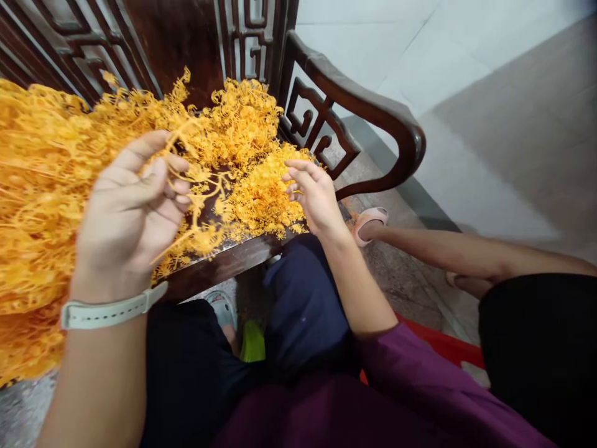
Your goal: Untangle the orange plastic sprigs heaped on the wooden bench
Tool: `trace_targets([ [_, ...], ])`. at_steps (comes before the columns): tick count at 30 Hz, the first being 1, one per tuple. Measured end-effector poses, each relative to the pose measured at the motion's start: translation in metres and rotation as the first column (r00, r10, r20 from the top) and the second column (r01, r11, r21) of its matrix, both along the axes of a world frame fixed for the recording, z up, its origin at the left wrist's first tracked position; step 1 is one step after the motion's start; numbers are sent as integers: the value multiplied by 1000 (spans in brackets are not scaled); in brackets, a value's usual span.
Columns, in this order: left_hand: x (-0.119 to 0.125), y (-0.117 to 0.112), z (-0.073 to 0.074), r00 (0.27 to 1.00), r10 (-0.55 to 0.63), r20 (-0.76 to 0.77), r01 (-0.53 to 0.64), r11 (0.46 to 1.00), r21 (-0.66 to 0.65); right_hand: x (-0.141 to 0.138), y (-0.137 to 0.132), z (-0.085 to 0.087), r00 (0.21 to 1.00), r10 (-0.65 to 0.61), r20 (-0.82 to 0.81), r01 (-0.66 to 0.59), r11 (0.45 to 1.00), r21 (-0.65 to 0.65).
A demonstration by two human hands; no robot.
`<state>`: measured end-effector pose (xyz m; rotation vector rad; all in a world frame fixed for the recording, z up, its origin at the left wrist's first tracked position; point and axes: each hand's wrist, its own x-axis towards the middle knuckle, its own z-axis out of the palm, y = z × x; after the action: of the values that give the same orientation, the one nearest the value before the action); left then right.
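A big tangled mass of orange-yellow branching strands lies heaped on a dark wooden bench seat and spreads off the left side of the view. My left hand is raised palm-up over the heap, with its curled fingers closed around a few strands. A pale wristband circles that wrist. My right hand hangs at the heap's right edge, fingers loosely apart, its fingertips at the strands and holding none that I can see.
The bench has a carved lattice back and a curved dark wooden armrest. To the right, a person's bare leg stretches out, with a pink sandal beyond it. A red mat lies on the tiled floor.
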<state>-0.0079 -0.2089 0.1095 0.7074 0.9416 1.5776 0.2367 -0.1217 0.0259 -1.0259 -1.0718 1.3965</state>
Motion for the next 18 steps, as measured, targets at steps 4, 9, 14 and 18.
trace_targets([
  [4, 12, 4, 3, 991, -133, 27, 134, 991, -15, -19, -29, 14, 989, 146, 27, -148, 953, 266],
  [9, 17, 8, 2, 984, -176, 34, 173, 982, 77, -33, -44, 22, 945, 301, 127, -326, 886, 330],
  [14, 26, 5, -2, 977, -193, 96, 185, 979, 87, -39, -44, 20, 942, 309, -128, -272, 931, 245],
  [18, 26, 3, -1, 991, -135, 10, 135, 991, -25, -42, -45, 21, 979, 124, -160, -69, 948, 311],
])
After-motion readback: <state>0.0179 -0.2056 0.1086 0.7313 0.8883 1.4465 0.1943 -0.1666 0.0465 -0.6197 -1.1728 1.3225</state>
